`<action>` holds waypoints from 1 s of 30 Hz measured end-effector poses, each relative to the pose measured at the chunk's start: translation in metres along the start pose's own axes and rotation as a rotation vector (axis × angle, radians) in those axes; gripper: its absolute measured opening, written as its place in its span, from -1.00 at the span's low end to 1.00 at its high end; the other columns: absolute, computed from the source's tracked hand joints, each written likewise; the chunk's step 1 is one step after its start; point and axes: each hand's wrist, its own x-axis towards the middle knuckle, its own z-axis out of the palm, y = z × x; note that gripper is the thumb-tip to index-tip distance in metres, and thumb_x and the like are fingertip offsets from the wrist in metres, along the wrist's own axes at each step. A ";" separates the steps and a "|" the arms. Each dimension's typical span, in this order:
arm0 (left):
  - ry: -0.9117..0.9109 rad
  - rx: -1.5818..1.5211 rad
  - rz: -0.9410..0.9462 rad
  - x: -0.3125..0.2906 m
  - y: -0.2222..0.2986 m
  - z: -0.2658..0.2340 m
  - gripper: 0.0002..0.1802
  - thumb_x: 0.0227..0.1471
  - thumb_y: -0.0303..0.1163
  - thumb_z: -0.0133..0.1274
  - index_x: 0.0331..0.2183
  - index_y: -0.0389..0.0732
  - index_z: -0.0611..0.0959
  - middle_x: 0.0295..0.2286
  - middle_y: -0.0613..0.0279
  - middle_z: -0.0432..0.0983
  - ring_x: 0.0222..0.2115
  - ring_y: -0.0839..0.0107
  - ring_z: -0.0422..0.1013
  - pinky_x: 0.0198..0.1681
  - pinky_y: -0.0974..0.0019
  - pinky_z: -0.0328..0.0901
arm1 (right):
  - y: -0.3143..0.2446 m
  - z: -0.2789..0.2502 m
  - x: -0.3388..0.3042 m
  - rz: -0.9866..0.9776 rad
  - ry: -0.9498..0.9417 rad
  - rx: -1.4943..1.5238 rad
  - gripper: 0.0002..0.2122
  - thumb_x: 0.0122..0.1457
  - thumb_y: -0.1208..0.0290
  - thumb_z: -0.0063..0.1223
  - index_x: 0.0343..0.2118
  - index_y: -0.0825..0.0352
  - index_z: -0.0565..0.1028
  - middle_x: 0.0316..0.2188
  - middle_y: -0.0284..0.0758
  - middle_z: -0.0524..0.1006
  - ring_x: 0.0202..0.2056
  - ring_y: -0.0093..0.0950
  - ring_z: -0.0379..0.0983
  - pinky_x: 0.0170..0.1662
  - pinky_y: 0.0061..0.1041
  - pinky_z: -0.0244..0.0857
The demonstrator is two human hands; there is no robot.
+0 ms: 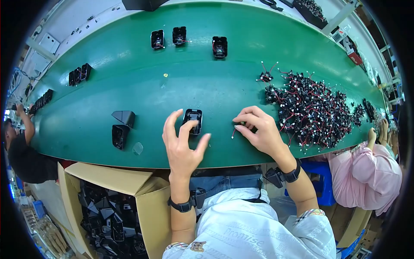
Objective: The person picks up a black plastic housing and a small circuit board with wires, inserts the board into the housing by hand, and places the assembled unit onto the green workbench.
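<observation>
A black plastic housing (198,116) lies open side up on the green table in front of me. Over its near end hovers my left hand (181,149), fingers spread and curved; whether a fingertip touches the housing is hard to tell. To the right, my right hand (264,133) pinches a small black part with a red wire (234,131), mostly hidden by the fingers. Just beyond that hand spreads a large pile of small black parts with red wires and white connectors (317,110). Two more black housings (119,136) rest left of my left hand.
Three black housings with wires (220,47) sit at the far side of the green table (194,86). More stand in rows at left (79,74). An open cardboard box (151,211) of black housings is below the table's edge. Other people (364,172) work at both sides.
</observation>
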 end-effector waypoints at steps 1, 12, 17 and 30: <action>0.089 0.036 0.050 0.002 0.010 0.000 -0.63 -0.18 -0.47 0.37 -0.25 -0.19 0.64 0.04 -0.01 0.39 -0.01 0.01 0.41 0.00 0.06 0.31 | -0.002 -0.003 -0.001 0.100 -0.014 0.144 -0.73 0.09 0.64 0.24 -0.11 0.37 0.57 -0.15 -0.26 0.56 -0.25 -0.52 0.55 -0.19 -0.56 0.43; -0.288 -1.317 -0.627 -0.028 0.055 0.013 -0.71 0.27 -0.39 0.10 -0.03 -0.29 0.50 -0.30 0.22 0.60 -0.38 0.69 0.43 -0.39 0.57 0.31 | -0.051 0.002 -0.027 -0.200 0.137 0.301 -0.73 -0.06 0.66 0.37 -0.24 0.41 0.60 -0.17 -0.17 0.65 -0.15 -0.36 0.61 -0.09 -0.46 0.48; -0.261 -1.239 -0.665 -0.027 0.057 0.007 -0.73 0.22 -0.43 0.15 -0.08 -0.30 0.54 -0.37 0.21 0.65 -0.40 0.65 0.49 -0.38 0.53 0.37 | -0.058 -0.005 -0.032 -0.140 0.081 0.355 -0.73 -0.07 0.70 0.30 -0.23 0.41 0.63 -0.12 -0.12 0.64 -0.13 -0.33 0.62 -0.07 -0.43 0.49; -0.180 -1.101 -0.642 -0.027 0.056 0.001 -0.72 0.11 -0.57 0.22 -0.12 -0.32 0.56 -0.41 0.17 0.68 -0.39 0.58 0.55 -0.32 0.49 0.42 | -0.045 0.001 -0.032 -0.077 -0.015 0.551 -0.72 0.00 0.77 0.18 -0.17 0.46 0.64 -0.12 -0.10 0.61 -0.12 -0.41 0.59 -0.05 -0.49 0.51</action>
